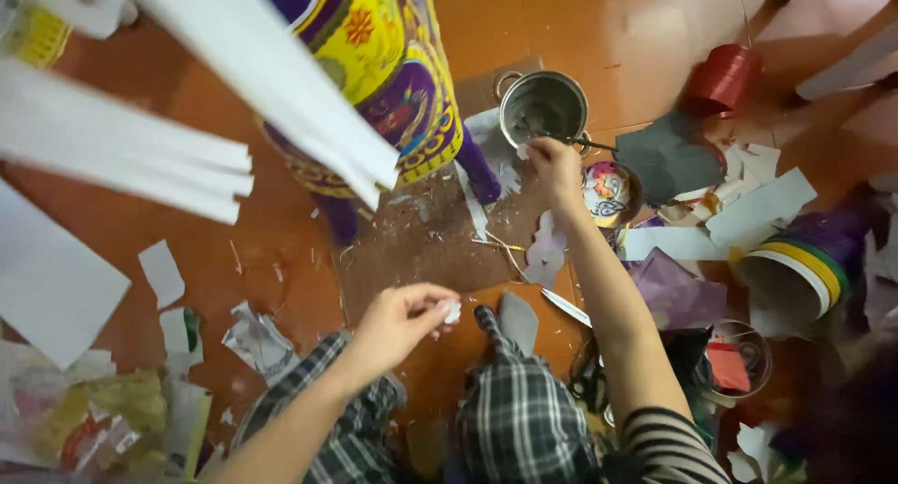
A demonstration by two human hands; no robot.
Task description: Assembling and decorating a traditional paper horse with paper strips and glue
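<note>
While pinching a small white paper scrap (452, 309) between fingertips above plaid-trousered knees (514, 409), left hand (398, 325); farther out, right hand (554, 166), fingers closed around a thin dark brush handle (589, 144), at the rim of a round shiny metal pot (543, 105) beside a purple-and-yellow patterned paper lantern (393, 82).

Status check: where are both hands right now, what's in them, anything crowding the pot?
Left hand pinching small white paper scrap. Right hand at rim of metal pot, gripping thin stick. Paper offcuts litter cardboard sheet.
</note>
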